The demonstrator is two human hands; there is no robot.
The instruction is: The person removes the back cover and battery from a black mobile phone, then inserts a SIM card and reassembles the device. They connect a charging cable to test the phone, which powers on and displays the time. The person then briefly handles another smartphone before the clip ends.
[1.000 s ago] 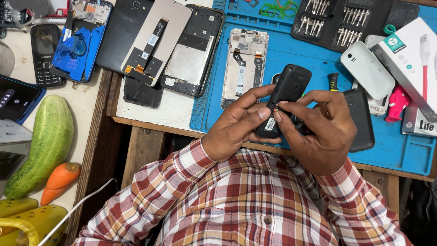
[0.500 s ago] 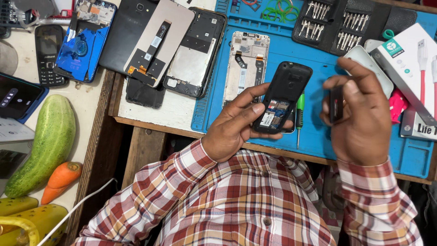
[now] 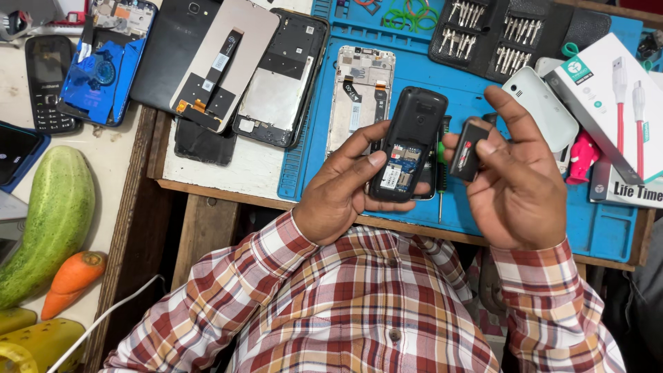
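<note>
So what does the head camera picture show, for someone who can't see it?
A person's left hand holds a small black plastic phone with its back cover off, while the right hand pinches a small flat black battery beside it. Underneath lies a blue rubber work mat with opened phones; a green cucumber and orange carrot sit left.

we see bare blue mat (image 3: 483, 86) above the left hand (image 3: 338, 197) and right hand (image 3: 518, 186), open to a reach. a bit case (image 3: 511, 31) bounds it beyond, a white phone (image 3: 542, 103) and white box (image 3: 611, 97) to the right, a phone frame (image 3: 359, 97) to the left.
</note>
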